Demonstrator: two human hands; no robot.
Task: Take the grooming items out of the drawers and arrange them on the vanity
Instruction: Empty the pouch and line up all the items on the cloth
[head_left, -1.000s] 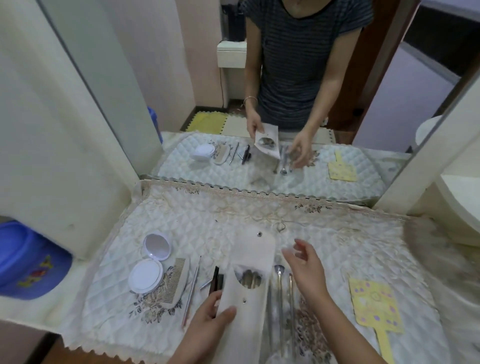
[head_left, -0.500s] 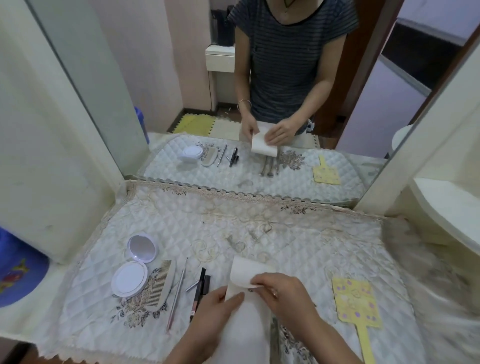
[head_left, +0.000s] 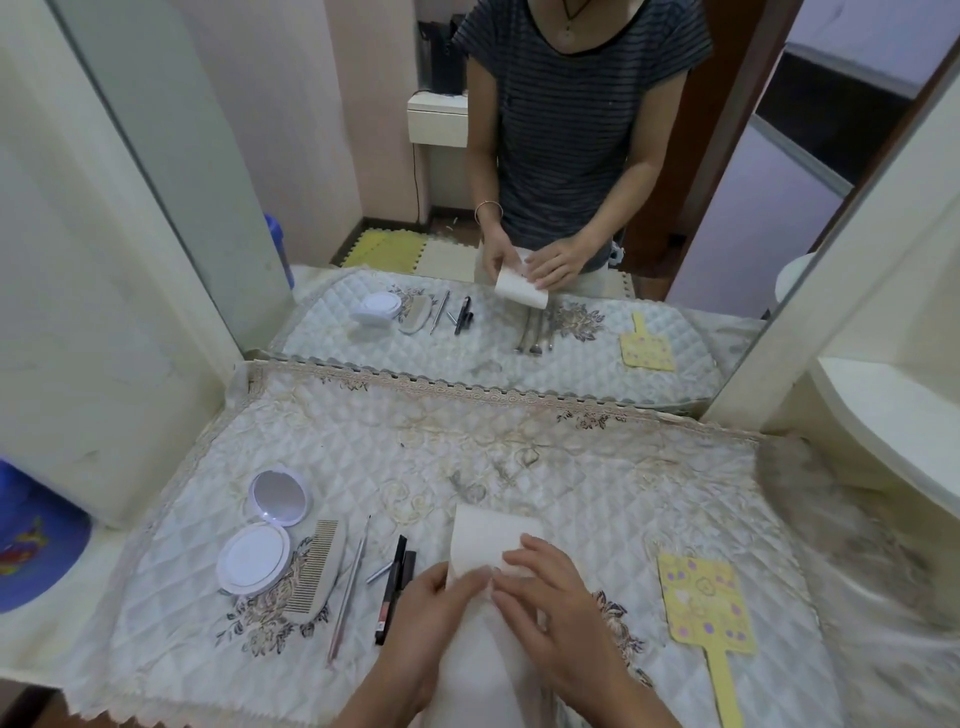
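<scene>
A white pouch (head_left: 485, 540) lies folded over at the front middle of the quilted vanity cloth (head_left: 519, 447). My left hand (head_left: 421, 618) grips its left edge and my right hand (head_left: 556, 618) presses on its folded flap. Left of the pouch lie black pencils (head_left: 395, 582), a thin metal tool (head_left: 350, 582), a comb (head_left: 317, 566) and an open white compact mirror (head_left: 262, 535). A yellow hand mirror (head_left: 706, 603) lies to the right. The metal tools under the pouch are hidden here; the wall mirror reflects them.
A large wall mirror (head_left: 467, 156) stands behind the vanity, showing a person. A cream cabinet panel (head_left: 78, 260) rises on the left, a curved shelf (head_left: 893, 415) on the right. A blue tub (head_left: 31, 551) sits at the far left edge.
The pouch was held long and open over the metal tools; both hands have folded its top half down towards me. My right hand moved from above the tools onto the flap.
</scene>
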